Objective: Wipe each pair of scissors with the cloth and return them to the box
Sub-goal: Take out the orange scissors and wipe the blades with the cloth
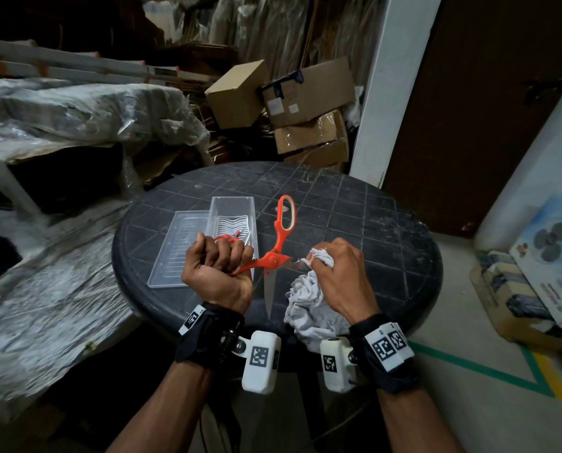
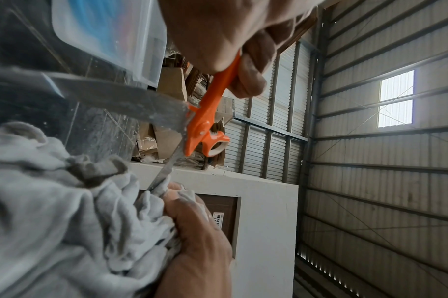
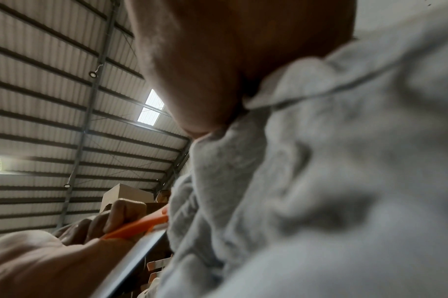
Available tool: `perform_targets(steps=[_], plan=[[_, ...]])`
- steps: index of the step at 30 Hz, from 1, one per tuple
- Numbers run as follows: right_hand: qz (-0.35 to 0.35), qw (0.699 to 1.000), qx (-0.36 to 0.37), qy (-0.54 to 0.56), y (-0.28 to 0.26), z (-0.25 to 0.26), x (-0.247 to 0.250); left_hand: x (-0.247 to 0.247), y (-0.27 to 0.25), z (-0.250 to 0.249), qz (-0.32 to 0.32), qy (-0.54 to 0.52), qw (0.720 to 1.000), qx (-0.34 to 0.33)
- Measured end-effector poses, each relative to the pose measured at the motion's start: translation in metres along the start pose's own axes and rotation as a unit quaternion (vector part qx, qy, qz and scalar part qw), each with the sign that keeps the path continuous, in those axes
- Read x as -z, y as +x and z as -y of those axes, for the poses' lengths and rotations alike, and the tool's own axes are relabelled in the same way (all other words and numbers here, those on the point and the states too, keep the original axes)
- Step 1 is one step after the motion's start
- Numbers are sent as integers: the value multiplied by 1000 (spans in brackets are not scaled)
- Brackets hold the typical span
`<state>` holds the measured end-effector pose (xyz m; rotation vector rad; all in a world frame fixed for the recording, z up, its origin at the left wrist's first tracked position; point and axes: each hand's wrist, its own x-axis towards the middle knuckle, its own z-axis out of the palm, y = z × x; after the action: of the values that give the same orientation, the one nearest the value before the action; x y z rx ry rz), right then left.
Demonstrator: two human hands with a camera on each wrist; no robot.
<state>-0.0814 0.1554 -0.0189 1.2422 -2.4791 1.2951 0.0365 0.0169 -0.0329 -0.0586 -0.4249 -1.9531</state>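
Large orange-handled scissors (image 1: 277,243) are spread wide open above the round black table (image 1: 354,204). My left hand (image 1: 219,261) grips one orange handle (image 2: 218,88) in a fist; the other handle loop sticks up toward the far side. My right hand (image 1: 333,266) pinches a crumpled white cloth (image 1: 309,302) around one steel blade (image 2: 161,175). The second blade (image 2: 121,98) points down toward me, bare. A clear plastic box (image 1: 233,223) lies behind my left hand with smaller red-handled scissors (image 1: 230,237) inside. In the right wrist view the cloth (image 3: 320,181) fills most of the picture.
The clear box lid (image 1: 178,253) lies flat on the table to the left of the box. Cardboard cartons (image 1: 292,103) are stacked behind the table. Plastic-wrapped bundles (image 1: 60,125) stand left, a white pillar (image 1: 390,86) at back right, printed boxes (image 1: 541,256) on the floor right.
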Motion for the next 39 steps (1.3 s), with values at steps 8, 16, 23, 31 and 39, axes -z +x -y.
perform_targets(steps=[8,16,23,31,39], plan=[[6,999,20,-31,-2,-2,1,1,-2,-2,-13,13,1000,-8],[6,997,27,-74,-2,-8,5,5,-1,-3,-13,2,1000,-14],[-45,998,8,-39,-2,-23,3,3,3,-12,-15,-30,999,-18],[-214,964,30,154,-15,-7,-18,-1,5,-7,-30,-26,999,-23],[-235,962,106,89,-22,-13,-40,-6,2,-3,-26,-37,999,-9]])
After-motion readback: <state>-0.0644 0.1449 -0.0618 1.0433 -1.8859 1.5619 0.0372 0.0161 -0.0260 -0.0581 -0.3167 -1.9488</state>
